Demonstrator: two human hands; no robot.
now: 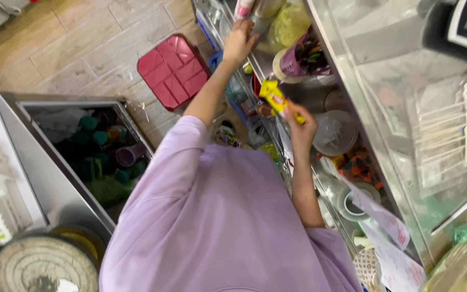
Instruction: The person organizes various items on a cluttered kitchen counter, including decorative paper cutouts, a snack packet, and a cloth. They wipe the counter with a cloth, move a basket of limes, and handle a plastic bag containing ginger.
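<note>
My right hand (pixel 301 127) is closed around a small yellow packet with red print (pixel 274 95), held over a crowded metal shelf (pixel 325 184). My left hand (pixel 238 41) reaches farther along the same shelf; its fingers curl at the shelf's rim beside a pink-and-white tube (pixel 242 7) and a clear bag of yellowish stuff (pixel 287 24). Whether it grips anything is not visible. Lilac sleeves cover both of my upper arms.
A red segmented tray (pixel 173 70) lies on the wood-look floor. At the left, an open metal bin (pixel 55 178) holds green-capped containers (pixel 99 138). On the shelf are a purple pot of pens (pixel 298 57), a lidded clear cup (pixel 335 132), a tape roll (pixel 352 203) and paper slips (pixel 387 221). A round tin lid (pixel 44 265) is at bottom left.
</note>
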